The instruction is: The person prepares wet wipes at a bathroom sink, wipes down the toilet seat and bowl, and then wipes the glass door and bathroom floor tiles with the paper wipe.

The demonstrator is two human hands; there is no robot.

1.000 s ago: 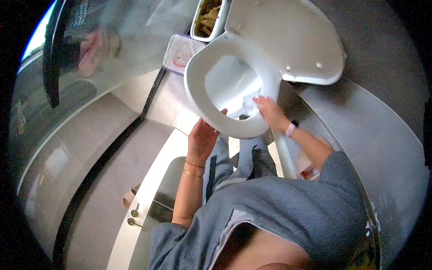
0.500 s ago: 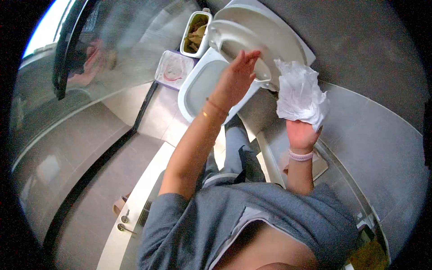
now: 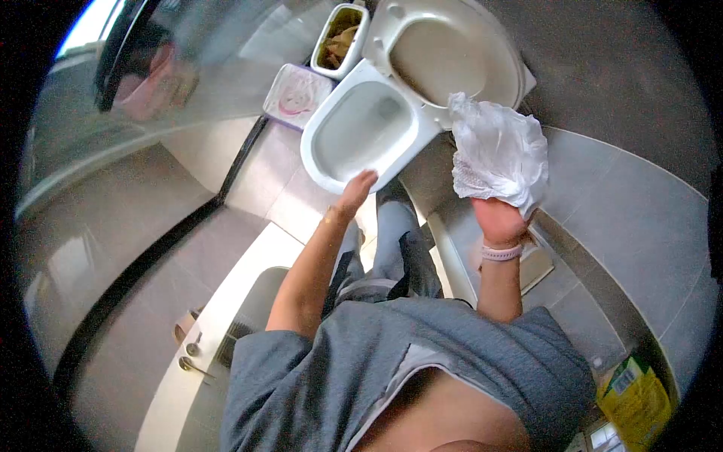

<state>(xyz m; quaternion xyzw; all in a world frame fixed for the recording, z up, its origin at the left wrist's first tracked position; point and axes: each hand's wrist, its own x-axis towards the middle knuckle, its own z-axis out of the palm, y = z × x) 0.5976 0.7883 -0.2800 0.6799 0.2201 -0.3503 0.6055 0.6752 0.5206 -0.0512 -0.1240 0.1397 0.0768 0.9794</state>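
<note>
My right hand [image 3: 501, 222] grips a crumpled white tissue [image 3: 501, 154], which spreads up above the fingers, to the right of the toilet. The toilet bowl [image 3: 316, 154] lies uncovered in front of me. Its white seat [image 3: 388, 56] stands raised, leaning back against the lid [image 3: 437, 64]. At the near rim of the bowl is my left hand [image 3: 358, 192], fingers stretched out and nothing visible in them. Whether it touches the rim I cannot tell.
Left of the toilet stand a white bin [image 3: 360, 41] with brownish contents and a white, purple-edged box [image 3: 290, 94]. A white washbasin counter [image 3: 169, 399] runs along my left side. A yellow-green packet [image 3: 636, 399] lies at the lower right.
The toilet seat has tipped back from a partly raised position onto the lid. My left hand has come down and away from it toward the near rim. My right hand still holds the tissue.
</note>
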